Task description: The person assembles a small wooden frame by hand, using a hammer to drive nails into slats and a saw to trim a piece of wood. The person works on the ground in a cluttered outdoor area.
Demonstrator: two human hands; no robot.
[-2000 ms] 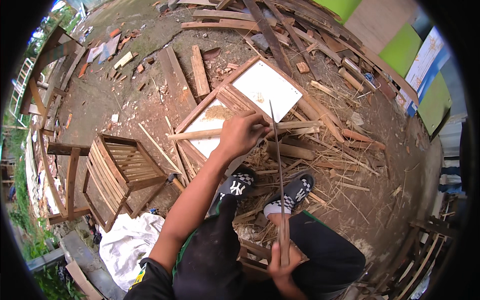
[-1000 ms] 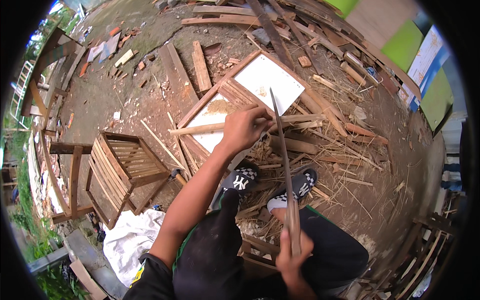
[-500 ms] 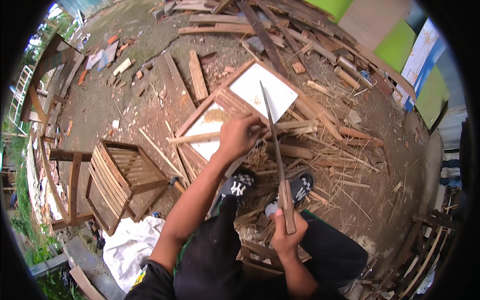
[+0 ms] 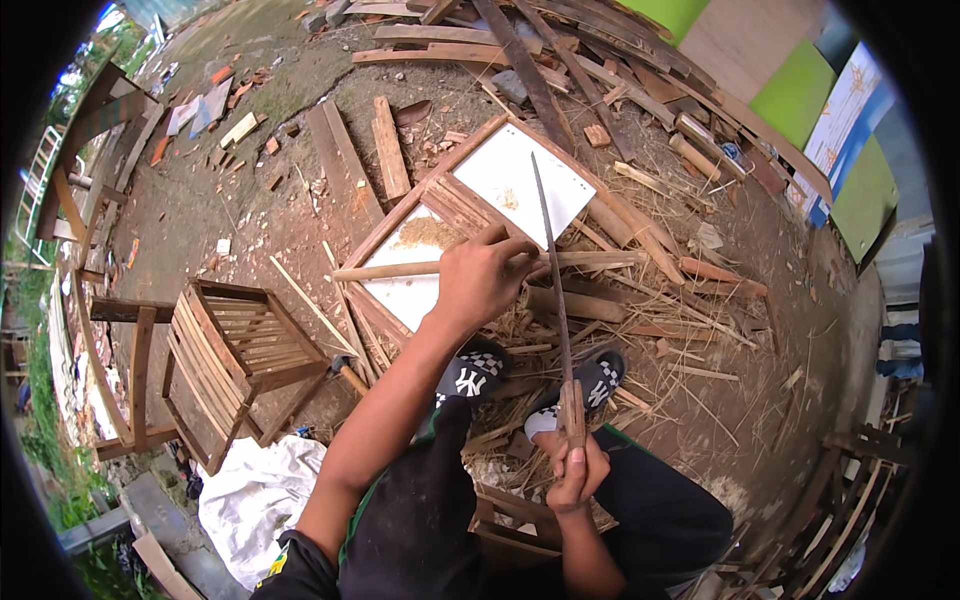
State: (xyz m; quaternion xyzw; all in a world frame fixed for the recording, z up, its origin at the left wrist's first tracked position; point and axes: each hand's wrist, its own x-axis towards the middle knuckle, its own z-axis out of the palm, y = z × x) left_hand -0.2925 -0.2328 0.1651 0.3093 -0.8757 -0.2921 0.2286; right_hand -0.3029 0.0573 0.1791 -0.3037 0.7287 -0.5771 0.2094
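Observation:
My left hand [image 4: 488, 278] is closed around a thin wooden strip [image 4: 395, 271], which lies crosswise over a wooden-framed white panel [image 4: 410, 297]. Closed on the wooden handle [image 4: 571, 408] of a handsaw, my right hand [image 4: 578, 475] is low in front of my right leg. The long narrow saw blade [image 4: 550, 255] points away from me and crosses the strip just right of my left hand. From this angle I cannot tell whether its teeth touch the wood. A heap of sawdust [image 4: 428, 232] lies on the panel beyond the strip.
A slatted wooden piece [image 4: 235, 355] stands at the left, with a hammer [image 4: 350, 373] beside it and a white sack [image 4: 262, 500] nearer me. Planks [image 4: 450, 45] pile up at the far side. Wood scraps and shavings [image 4: 680, 340] litter the ground on the right.
My right hand and the saw handle have come a little nearer to me, and the blade's tip sits slightly farther right. My left hand keeps hold of the strip in nearly the same place.

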